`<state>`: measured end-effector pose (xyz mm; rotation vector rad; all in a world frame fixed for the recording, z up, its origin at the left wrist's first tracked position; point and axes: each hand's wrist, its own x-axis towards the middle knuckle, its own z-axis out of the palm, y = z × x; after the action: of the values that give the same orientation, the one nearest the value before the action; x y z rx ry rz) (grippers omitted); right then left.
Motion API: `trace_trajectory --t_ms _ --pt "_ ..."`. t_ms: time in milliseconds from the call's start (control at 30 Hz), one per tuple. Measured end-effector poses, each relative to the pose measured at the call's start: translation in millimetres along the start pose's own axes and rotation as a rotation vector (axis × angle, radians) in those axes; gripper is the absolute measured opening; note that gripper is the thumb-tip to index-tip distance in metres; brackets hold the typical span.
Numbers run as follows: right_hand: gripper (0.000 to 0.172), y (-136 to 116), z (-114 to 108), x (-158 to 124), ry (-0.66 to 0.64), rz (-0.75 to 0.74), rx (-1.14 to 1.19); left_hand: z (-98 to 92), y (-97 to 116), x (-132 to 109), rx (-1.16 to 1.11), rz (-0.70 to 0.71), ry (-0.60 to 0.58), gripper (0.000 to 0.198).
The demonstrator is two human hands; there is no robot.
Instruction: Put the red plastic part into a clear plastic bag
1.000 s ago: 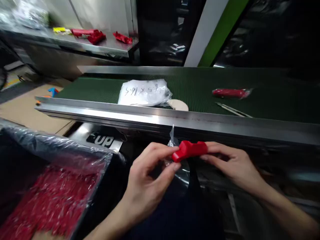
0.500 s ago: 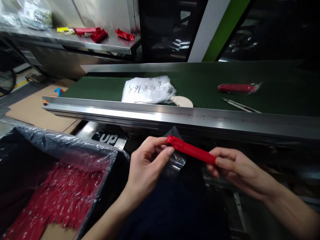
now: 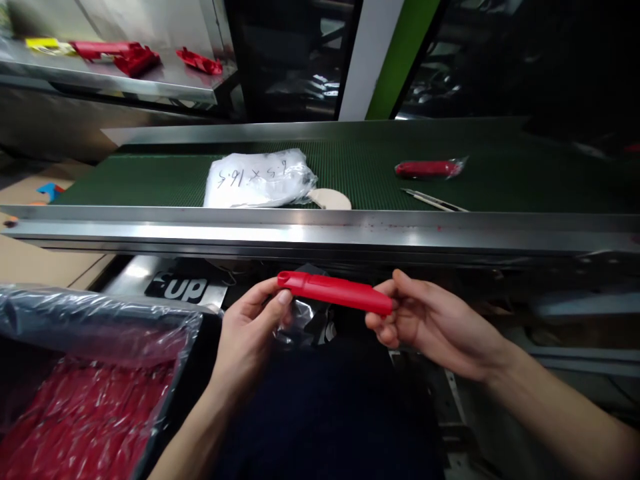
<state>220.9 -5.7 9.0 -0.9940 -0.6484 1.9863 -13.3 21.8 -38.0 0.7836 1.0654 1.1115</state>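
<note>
A long red plastic part [image 3: 334,292] lies level between my two hands, just below the conveyor's steel rail. My right hand [image 3: 430,323] grips its right end. My left hand [image 3: 250,330] pinches its left end together with a small clear plastic bag [image 3: 300,319] that hangs crumpled under the part. A dark lap or apron fills the space below my hands.
A green conveyor belt [image 3: 150,180] carries a white bag with handwriting [image 3: 257,178], a beige disc [image 3: 330,199], a bagged red part [image 3: 427,169] and a thin metal tool [image 3: 433,200]. A plastic-lined bin of red parts [image 3: 85,413] sits lower left. More red parts [image 3: 125,57] lie on a far steel shelf.
The red part has turned from end-on to lengthwise and now lies level. My hands have drawn apart to its two ends. The view has shifted right.
</note>
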Motion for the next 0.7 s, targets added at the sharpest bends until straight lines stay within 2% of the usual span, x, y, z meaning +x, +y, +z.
trace_trajectory --t_ms 267,433,500,633,700 --pt "0.033 -2.2 8.5 2.2 -0.004 -0.057 -0.104 -3.4 -10.7 4.0 -0.063 -0.036 -0.011 0.024" --pt "0.027 1.2 5.9 2.1 0.091 -0.115 -0.362 -1.2 -11.5 0.7 -0.008 0.020 0.003 0.027" --pt "0.023 4.0 2.6 -0.7 0.194 -0.201 -0.553 2.2 -10.0 -1.6 0.015 0.050 -0.007 0.027" --pt "0.013 4.5 -3.2 -14.2 0.524 -0.563 -0.955 8.9 -7.8 -3.8 0.034 0.102 -0.018 0.034" --pt "0.008 1.1 -5.8 -22.1 0.621 -0.706 -1.072 9.3 -8.2 -2.8 0.036 0.123 -0.034 0.039"
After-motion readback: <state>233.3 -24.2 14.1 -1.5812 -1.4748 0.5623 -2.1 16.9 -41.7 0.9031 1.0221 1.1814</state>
